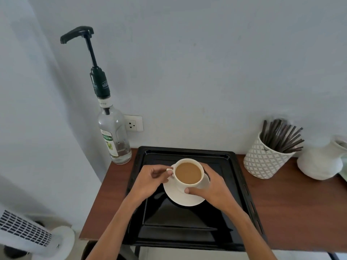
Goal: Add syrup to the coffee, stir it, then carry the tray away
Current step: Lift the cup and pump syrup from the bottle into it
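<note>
A white cup of milky coffee (188,173) stands on a white saucer (185,198) on a black tray (234,177). My left hand (150,182) pinches the cup's handle on its left side. My right hand (213,186) wraps around the cup's right side, thumb on the front wall. A clear syrup bottle (114,136) with a tall black pump (78,33) stands left of the tray at the table's back corner; little syrup is left in it. Dark stir sticks (281,136) fill a patterned white holder (262,160) right of the tray.
The wooden table (293,203) stands against a pale wall with a socket (133,123). A white vase (321,162) sits at the far right. A white fan (28,235) stands on the floor at lower left, beyond the table's left edge.
</note>
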Demonstrator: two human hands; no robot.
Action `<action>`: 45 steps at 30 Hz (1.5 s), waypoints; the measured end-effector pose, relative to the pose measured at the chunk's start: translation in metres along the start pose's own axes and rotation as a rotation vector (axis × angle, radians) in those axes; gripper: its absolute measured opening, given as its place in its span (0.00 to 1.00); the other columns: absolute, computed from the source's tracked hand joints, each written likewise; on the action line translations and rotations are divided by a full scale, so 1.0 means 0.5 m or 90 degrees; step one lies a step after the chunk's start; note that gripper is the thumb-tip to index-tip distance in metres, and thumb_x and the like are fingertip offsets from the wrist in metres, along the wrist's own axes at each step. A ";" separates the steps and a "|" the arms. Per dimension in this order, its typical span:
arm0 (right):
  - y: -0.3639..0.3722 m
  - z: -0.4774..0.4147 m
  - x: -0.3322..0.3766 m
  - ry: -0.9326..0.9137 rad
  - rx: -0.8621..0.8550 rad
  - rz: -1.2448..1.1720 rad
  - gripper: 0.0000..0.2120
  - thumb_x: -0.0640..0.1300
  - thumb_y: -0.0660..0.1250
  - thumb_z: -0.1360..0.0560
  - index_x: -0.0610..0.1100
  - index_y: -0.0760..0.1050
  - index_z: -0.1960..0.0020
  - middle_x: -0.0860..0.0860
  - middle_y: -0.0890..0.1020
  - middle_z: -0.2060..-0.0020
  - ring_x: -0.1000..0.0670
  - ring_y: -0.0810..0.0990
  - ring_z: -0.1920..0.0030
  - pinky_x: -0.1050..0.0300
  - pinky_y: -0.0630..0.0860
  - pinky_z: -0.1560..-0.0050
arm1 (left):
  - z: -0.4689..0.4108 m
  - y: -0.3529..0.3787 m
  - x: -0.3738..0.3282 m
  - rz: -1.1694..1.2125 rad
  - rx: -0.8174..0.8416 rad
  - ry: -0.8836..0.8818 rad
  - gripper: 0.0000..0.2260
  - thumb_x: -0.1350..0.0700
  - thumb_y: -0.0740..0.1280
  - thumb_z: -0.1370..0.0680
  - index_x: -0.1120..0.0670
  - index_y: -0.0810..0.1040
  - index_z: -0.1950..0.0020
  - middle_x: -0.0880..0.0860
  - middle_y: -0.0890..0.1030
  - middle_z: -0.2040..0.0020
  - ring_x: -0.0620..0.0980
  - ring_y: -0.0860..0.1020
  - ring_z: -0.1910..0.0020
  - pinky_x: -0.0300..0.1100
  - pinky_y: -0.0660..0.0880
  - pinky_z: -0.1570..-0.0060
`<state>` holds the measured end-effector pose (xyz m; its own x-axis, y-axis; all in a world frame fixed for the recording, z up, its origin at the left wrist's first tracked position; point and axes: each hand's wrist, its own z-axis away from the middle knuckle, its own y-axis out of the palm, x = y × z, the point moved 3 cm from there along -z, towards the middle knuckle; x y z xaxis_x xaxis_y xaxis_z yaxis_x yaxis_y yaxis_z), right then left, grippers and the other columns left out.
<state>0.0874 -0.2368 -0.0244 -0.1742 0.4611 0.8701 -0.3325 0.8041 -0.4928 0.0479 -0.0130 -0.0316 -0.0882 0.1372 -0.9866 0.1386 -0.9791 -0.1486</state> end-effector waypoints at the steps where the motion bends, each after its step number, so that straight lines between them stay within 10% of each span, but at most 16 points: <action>1: 0.001 0.000 0.000 -0.003 -0.003 -0.001 0.38 0.59 0.84 0.43 0.64 0.73 0.36 0.69 0.80 0.43 0.65 0.78 0.41 0.64 0.75 0.46 | -0.002 -0.001 0.004 0.008 -0.007 0.003 0.07 0.60 0.73 0.21 0.57 0.88 0.45 0.53 0.90 0.49 0.51 0.87 0.47 0.45 0.84 0.46; 8: 0.006 0.004 0.001 -0.006 -0.008 0.008 0.38 0.59 0.84 0.43 0.65 0.73 0.35 0.66 0.81 0.41 0.62 0.79 0.40 0.60 0.77 0.44 | 0.002 -0.001 0.016 0.048 -0.013 0.032 0.05 0.62 0.74 0.22 0.59 0.88 0.48 0.51 0.90 0.52 0.45 0.88 0.52 0.32 0.81 0.52; 45: -0.027 0.024 0.191 -0.157 0.070 -0.022 0.35 0.57 0.85 0.43 0.60 0.78 0.37 0.61 0.84 0.43 0.57 0.82 0.40 0.52 0.78 0.38 | 0.128 -0.059 -0.120 0.183 -0.164 0.141 0.11 0.55 0.75 0.27 0.59 0.88 0.47 0.54 0.90 0.52 0.51 0.88 0.50 0.37 0.83 0.50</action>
<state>0.0642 -0.2081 0.0655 -0.3763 0.3178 0.8703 -0.4391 0.7660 -0.4696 -0.0138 -0.0017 0.0363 0.1997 -0.0786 -0.9767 0.3699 -0.9170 0.1495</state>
